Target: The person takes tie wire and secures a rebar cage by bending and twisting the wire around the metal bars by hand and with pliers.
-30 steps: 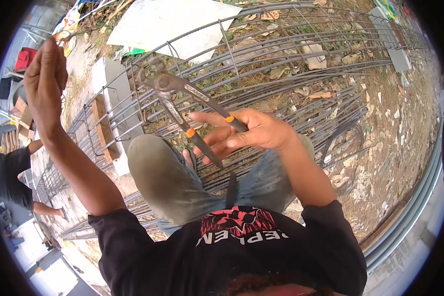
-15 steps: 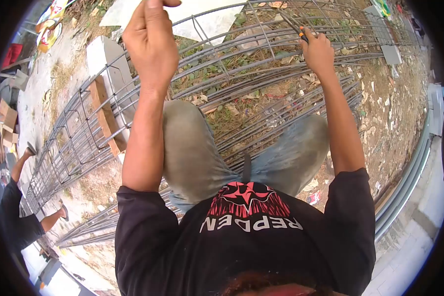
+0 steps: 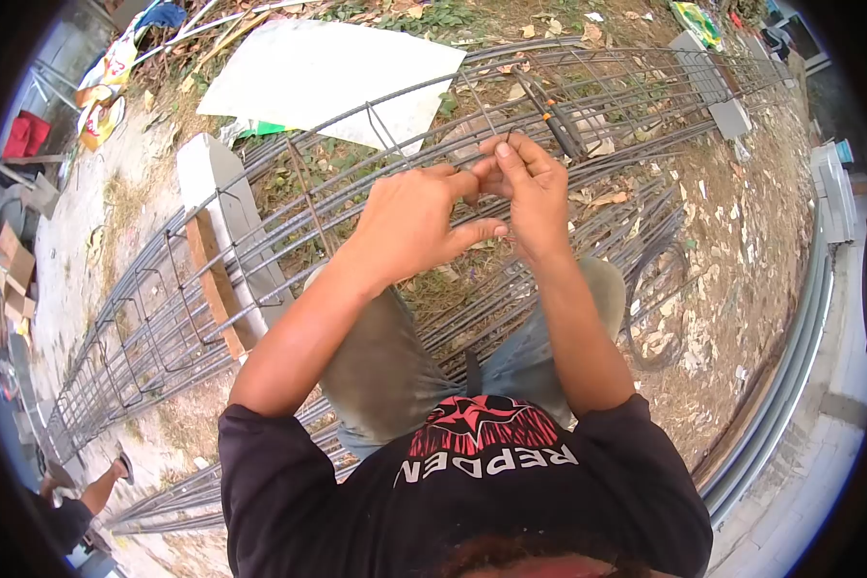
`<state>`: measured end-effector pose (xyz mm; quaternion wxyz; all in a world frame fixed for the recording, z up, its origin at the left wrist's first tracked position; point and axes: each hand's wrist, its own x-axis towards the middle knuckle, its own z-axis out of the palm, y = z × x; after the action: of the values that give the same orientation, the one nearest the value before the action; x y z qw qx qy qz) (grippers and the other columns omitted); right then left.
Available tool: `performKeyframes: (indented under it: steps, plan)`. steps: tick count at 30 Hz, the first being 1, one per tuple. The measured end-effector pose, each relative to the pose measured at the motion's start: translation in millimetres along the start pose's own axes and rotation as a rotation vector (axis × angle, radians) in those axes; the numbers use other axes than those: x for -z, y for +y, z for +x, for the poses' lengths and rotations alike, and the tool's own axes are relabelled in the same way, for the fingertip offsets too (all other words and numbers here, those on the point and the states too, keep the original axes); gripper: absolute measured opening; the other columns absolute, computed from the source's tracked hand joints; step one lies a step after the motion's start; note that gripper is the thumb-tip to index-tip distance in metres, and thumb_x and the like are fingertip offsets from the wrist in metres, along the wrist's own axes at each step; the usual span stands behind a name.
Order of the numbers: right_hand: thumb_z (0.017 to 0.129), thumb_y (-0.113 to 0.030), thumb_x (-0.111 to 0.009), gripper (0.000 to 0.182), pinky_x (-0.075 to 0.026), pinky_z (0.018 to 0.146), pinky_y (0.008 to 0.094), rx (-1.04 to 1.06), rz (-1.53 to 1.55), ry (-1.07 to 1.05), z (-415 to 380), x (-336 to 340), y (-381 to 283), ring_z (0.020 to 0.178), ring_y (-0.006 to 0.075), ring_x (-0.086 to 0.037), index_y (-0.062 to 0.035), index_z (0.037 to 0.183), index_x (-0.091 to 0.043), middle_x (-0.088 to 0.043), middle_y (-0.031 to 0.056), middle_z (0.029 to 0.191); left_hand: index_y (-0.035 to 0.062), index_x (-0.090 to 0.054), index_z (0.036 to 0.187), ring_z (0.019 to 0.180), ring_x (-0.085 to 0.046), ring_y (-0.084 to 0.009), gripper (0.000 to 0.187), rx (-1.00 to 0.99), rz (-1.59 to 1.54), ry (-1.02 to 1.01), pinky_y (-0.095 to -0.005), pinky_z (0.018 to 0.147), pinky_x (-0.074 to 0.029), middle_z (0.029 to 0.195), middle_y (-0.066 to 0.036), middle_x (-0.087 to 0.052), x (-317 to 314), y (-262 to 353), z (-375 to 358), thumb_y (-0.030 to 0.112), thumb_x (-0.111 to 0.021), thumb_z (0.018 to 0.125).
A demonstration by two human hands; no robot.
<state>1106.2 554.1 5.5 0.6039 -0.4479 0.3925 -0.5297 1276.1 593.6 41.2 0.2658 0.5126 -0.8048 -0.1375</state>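
Note:
In front of me lies a long rebar cage [image 3: 289,207] of ribbed bars with thin square stirrups. My left hand [image 3: 409,222] is over its near bars, fingers curled and thumb held apart; what they hold is hidden. Its fingertips meet those of my right hand [image 3: 535,197], which pinches at thumb and forefinger beside a stirrup [image 3: 477,101]. Whatever thin thing is in that pinch is too small to make out. Just beyond my right hand, pincers [image 3: 561,127] with black and orange handles rest on the cage bars.
A white block [image 3: 217,178] and a wooden piece [image 3: 217,284] support the cage at left, another block [image 3: 730,118] at right. Loose rods [image 3: 453,328] lie between my knees, a wire coil [image 3: 636,332] at right. Beyond are a white sheet [image 3: 328,72], grey pipes [image 3: 780,395] and a person [image 3: 72,515].
My right hand has let go of the pincers, now lying on the cage, and moved left. My left hand has come down and right to meet it. The person at left has shifted downward in view.

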Motion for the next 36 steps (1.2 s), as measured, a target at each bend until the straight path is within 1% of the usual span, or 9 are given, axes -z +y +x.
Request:
performKeyframes:
  steps: [3,7,11,15,18,24,28,31,36]
  plan:
    - [0.104,-0.013,-0.059,0.019,-0.045,0.055,0.0271,0.010,-0.356,-0.089,-17,5,-14,0.061,0.0085,-0.056,0.0009,0.104,-0.072,-0.070,0.0061,0.076,0.0013,-0.069,0.102,0.070,-0.068,-0.0230,0.042,0.137,-0.054,0.114,-0.0371,0.061,-0.052,0.078,-0.014,-0.069,20,-2,5,0.040,-0.079,0.090]
    - [0.100,-0.012,-0.063,0.018,-0.038,0.051,0.0309,0.339,-0.533,-0.094,-31,-17,-9,0.056,0.0071,-0.047,0.0013,0.105,-0.074,-0.060,0.0039,0.068,0.0000,-0.071,0.093,0.067,-0.063,-0.0133,0.032,0.106,-0.224,0.174,-0.0309,0.060,-0.049,0.074,-0.008,-0.067,25,-5,4,0.031,-0.073,0.098]
    - [0.103,-0.014,-0.062,0.020,-0.029,0.049,0.0257,0.095,-0.133,-0.234,-26,-20,-22,0.054,0.0033,-0.036,0.0006,0.105,-0.075,-0.051,-0.0045,0.061,0.0016,-0.073,0.092,0.066,-0.060,-0.0091,0.032,0.212,-0.661,0.244,-0.0269,0.060,-0.047,0.073,-0.001,-0.066,30,-16,5,0.029,-0.064,0.105]
    - [0.106,-0.020,-0.057,0.026,-0.028,0.045,0.0215,-0.214,0.129,-0.281,-36,-8,-24,0.049,0.0023,-0.033,0.0009,0.105,-0.072,-0.040,-0.0083,0.058,0.0029,-0.073,0.098,0.070,-0.063,-0.0101,0.041,0.151,-0.741,-0.064,-0.0249,0.065,-0.050,0.080,-0.003,-0.070,46,-40,7,0.039,-0.057,0.108]
    - [0.109,-0.022,-0.052,0.029,-0.028,0.044,0.0206,-0.271,0.201,-0.121,-51,32,12,0.046,0.0026,-0.032,0.0034,0.109,-0.067,-0.036,-0.0071,0.058,0.0033,-0.075,0.104,0.081,-0.067,-0.0141,0.051,0.471,-0.605,-0.181,-0.0287,0.074,-0.054,0.089,-0.005,-0.073,16,-91,2,0.052,-0.061,0.103]
    - [0.108,-0.022,-0.051,0.029,-0.033,0.043,0.0247,-0.473,0.074,0.155,-100,30,77,0.046,0.0052,-0.036,0.0031,0.109,-0.065,-0.041,-0.0049,0.057,0.0054,-0.075,0.112,0.092,-0.068,-0.0168,0.051,0.820,-0.623,-0.465,-0.0330,0.090,-0.050,0.107,-0.007,-0.076,-75,-140,-26,0.052,-0.074,0.093]
    - [0.108,-0.019,-0.051,0.026,-0.036,0.044,0.0249,-0.448,-0.092,0.070,-100,16,87,0.047,0.0060,-0.041,0.0011,0.108,-0.067,-0.046,-0.0036,0.058,0.0065,-0.074,0.118,0.104,-0.067,-0.0171,0.046,0.887,-0.871,-0.255,-0.0346,0.093,-0.049,0.107,-0.005,-0.076,-71,-126,-24,0.045,-0.078,0.092]
    - [0.108,-0.021,-0.052,0.027,-0.035,0.044,0.0248,-0.357,-0.251,0.030,-98,19,114,0.047,0.0060,-0.041,0.0007,0.107,-0.068,-0.045,-0.0037,0.057,0.0068,-0.074,0.116,0.098,-0.067,-0.0168,0.043,0.920,-0.864,-0.308,-0.0339,0.088,-0.050,0.106,-0.005,-0.075,-74,-122,-18,0.041,-0.081,0.091]
    - [0.107,-0.023,-0.054,0.031,-0.034,0.046,0.0271,-0.390,-0.393,0.073,-93,17,127,0.046,0.0068,-0.040,0.0005,0.095,-0.070,-0.047,-0.0027,0.055,0.0046,-0.076,0.087,0.070,-0.056,-0.0113,0.031,0.768,-0.771,-0.268,-0.0305,0.069,-0.044,0.077,-0.002,-0.068,-83,-126,-16,0.034,-0.085,0.087]
